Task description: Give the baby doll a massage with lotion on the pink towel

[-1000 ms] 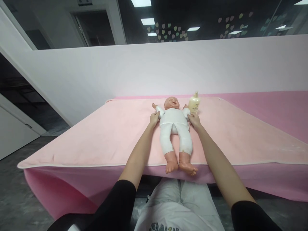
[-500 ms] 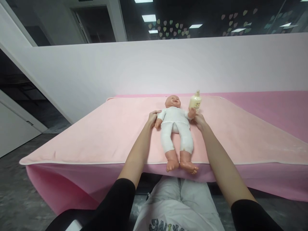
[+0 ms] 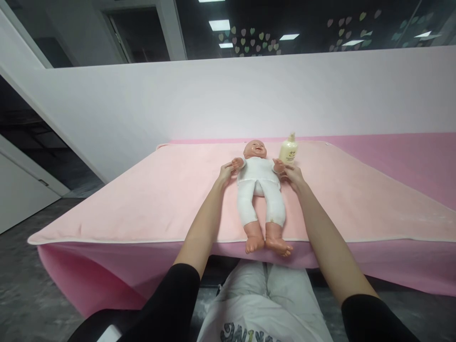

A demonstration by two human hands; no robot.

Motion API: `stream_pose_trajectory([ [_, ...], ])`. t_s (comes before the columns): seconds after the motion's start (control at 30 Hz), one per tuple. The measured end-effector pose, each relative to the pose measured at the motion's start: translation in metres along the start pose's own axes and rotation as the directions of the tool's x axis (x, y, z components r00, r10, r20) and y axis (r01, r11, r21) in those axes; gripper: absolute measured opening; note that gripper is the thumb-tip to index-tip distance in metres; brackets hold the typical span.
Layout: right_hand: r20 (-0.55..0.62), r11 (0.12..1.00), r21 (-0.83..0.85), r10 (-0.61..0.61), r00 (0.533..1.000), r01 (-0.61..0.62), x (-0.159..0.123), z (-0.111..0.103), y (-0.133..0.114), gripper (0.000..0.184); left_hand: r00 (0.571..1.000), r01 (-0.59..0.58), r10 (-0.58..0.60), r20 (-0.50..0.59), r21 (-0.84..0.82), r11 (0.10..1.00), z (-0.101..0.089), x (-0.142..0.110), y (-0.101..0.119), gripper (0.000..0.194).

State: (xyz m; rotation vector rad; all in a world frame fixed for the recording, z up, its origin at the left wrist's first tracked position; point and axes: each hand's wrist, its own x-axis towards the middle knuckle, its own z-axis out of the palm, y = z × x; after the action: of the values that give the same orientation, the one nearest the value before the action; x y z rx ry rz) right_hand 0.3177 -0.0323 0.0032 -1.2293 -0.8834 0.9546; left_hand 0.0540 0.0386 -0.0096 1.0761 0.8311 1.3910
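A baby doll [image 3: 259,173] with a white cloth body lies on its back on a pink towel [image 3: 171,194], its feet toward me at the front edge. My left hand [image 3: 225,174] is closed around the doll's arm on the left, whose hand points up. My right hand [image 3: 292,175] grips the other arm, bent upward beside the chest. Some fingertips of both hands are hidden behind the doll's arms. A pale yellow pump bottle [image 3: 288,150] stands upright just behind my right hand.
The towel covers a table draped in a pink cloth [image 3: 409,152]. A white wall [image 3: 221,99] rises at the back, with dark glass and heart stickers above. A white door [image 3: 24,185] is at the left, over a grey floor.
The doll's arm on the left has come up from its side, with my left hand on it. The other arm has shifted slightly inward with my right hand.
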Motion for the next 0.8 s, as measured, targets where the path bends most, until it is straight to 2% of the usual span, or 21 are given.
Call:
stream_pose_trajectory([
  [0.07, -0.006, 1.000, -0.028, 0.002, 1.000, -0.002, 0.001, 0.000, 0.001, 0.029, 0.999, -0.037, 0.037, 0.024, 0.002, 0.999, 0.001, 0.001, 0.000, 0.020],
  [0.17, -0.012, 0.995, -0.102, -0.025, 1.000, 0.024, 0.003, 0.002, 0.005, 0.028, 1.000, -0.006, 0.005, 0.017, 0.070, 0.998, 0.003, 0.004, -0.003, 0.022],
  [0.3, -0.023, 0.962, -0.267, -0.061, 0.998, 0.053, 0.009, 0.004, 0.012, 0.015, 0.997, 0.024, -0.003, -0.076, 0.281, 0.959, 0.004, 0.010, -0.009, 0.024],
  [0.43, -0.077, 0.942, -0.335, -0.038, 0.996, 0.010, 0.015, 0.005, 0.016, 0.020, 0.986, 0.021, 0.062, -0.156, 0.480, 0.877, 0.006, 0.015, -0.012, 0.033],
  [0.67, -0.072, 0.931, -0.364, -0.051, 0.996, 0.022, 0.017, 0.003, 0.018, 0.019, 0.984, -0.004, 0.106, -0.147, 0.564, 0.825, 0.006, 0.012, -0.010, 0.035],
  [0.73, -0.049, 0.938, -0.344, -0.057, 0.997, 0.036, 0.017, 0.002, 0.019, 0.017, 0.986, -0.013, 0.101, -0.132, 0.544, 0.839, 0.005, 0.010, -0.010, 0.035],
  [0.8, -0.033, 0.951, -0.305, -0.053, 0.998, 0.041, 0.016, 0.001, 0.018, 0.014, 0.993, -0.022, 0.073, -0.095, 0.453, 0.891, 0.003, 0.007, -0.009, 0.031],
])
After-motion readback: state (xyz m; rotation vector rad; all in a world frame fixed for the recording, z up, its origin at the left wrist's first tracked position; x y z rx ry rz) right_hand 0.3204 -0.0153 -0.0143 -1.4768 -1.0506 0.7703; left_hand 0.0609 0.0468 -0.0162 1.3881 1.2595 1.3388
